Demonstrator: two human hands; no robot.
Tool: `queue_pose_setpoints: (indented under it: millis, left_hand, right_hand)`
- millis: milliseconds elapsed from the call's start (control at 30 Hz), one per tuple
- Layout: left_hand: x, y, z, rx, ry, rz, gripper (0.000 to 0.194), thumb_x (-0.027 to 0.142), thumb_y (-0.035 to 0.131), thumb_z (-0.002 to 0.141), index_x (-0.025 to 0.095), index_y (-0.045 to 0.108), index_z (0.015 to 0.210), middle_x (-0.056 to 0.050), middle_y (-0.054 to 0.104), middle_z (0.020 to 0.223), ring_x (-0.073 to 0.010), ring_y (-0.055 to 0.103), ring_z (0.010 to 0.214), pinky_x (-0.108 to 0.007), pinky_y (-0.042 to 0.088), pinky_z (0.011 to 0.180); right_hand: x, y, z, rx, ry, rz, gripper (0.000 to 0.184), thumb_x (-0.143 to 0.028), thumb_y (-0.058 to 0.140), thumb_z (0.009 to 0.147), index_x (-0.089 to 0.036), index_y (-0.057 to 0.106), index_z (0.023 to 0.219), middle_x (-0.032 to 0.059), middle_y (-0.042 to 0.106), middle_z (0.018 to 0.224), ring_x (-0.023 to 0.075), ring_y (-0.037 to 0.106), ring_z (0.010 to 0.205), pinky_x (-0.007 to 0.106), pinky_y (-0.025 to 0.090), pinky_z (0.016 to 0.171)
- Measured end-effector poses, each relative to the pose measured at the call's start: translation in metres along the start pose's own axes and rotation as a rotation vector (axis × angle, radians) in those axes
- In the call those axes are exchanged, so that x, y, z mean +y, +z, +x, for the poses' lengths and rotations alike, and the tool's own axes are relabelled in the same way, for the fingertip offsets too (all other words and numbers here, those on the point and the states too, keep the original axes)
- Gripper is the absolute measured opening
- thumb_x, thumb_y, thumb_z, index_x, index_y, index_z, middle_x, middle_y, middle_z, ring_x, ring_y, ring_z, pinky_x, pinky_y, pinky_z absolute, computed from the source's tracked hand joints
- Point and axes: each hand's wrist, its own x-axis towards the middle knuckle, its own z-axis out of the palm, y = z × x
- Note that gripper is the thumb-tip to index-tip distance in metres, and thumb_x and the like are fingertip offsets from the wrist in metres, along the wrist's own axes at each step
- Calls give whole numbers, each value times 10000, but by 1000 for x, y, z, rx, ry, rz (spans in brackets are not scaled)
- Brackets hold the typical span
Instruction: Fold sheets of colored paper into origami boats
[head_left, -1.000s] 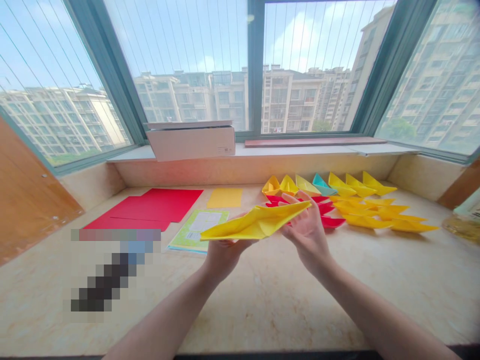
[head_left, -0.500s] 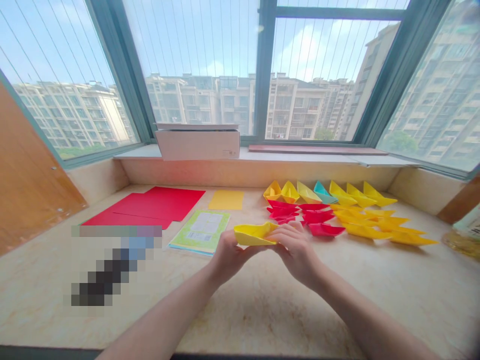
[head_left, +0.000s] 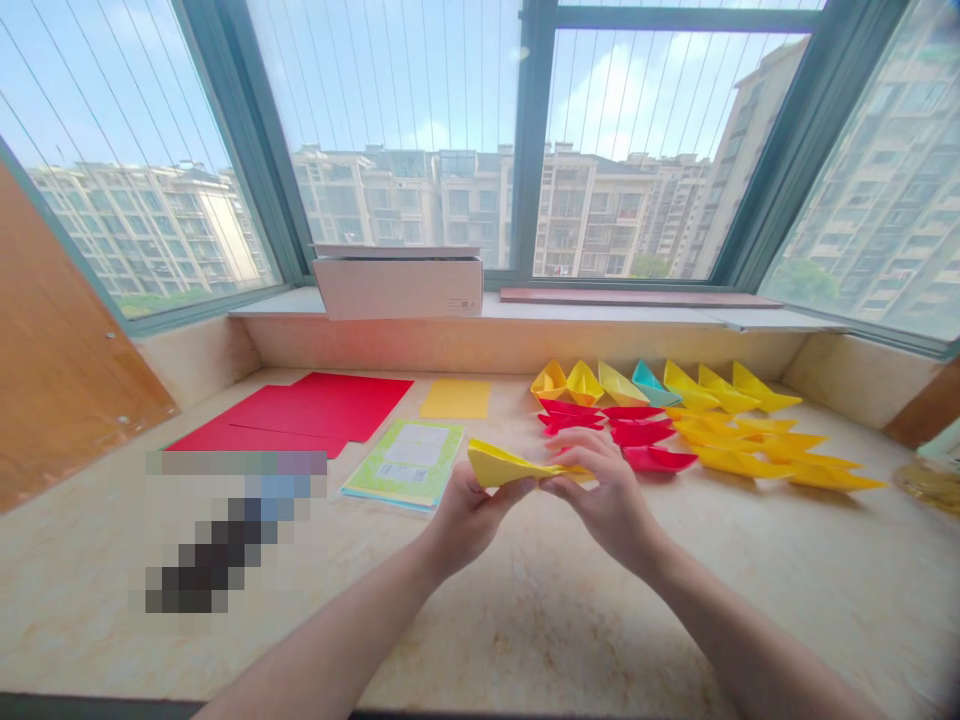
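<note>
Fingers (head_left: 600, 458) pinched close, left and right, gripping yellow folded paper (head_left: 496, 468)

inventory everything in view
Folded paper: one, yellow, centre
Rear boats: seven, yellow and teal, right
Red boats: several, red, right
Yellow boats: several, yellow, right
Red sheets: at least two, red, left
Yellow sheet: one, yellow, centre
Packet: one, green, centre
Box: one, white, sill
Board: one, brown, sill
Container: one, clear, right
Pixelated patch: one, dark, left
Counter: one, beige, below
Panels: two, brown, sides
Window frames: several, greenish, behind
Buildings: several, beige, outside
Left hand: one, holding paper
Right hand: one, holding paper
</note>
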Motion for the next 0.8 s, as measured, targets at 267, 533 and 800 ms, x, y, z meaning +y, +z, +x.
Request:
queue_pose_setpoints:
  millis: [267,533,800]
  left_hand:
    - [-3,-2,1,48,-115,54,474,541,558,897,118,701,739,-40,655,663,-153,577,596,-236,438,549]
    - [-2,3,0,88,-77,87,417,495,588,899,106,698,800,-74,705,774,-183,638,720,-244,482,648]
    - [4,3,1,40,-167,-253,377,437,564,940,113,690,1085,-159,746,1068,-254,716,947,-350,555,858]
  right_hand:
    - [11,4,-7,-362,234,166,363,-430,572,927,-191,481,669,-46,453,586,105,406,537,218,286,472]
    - [14,4,-8,-537,275,301,387,-491,431,984,-191,483,744,-25,502,607,106,503,474,195,338,413]
    - [2,10,-11,-607,277,492,399,-516,436,987,-166,539,826,-30,456,673,84,405,547,198,300,469]
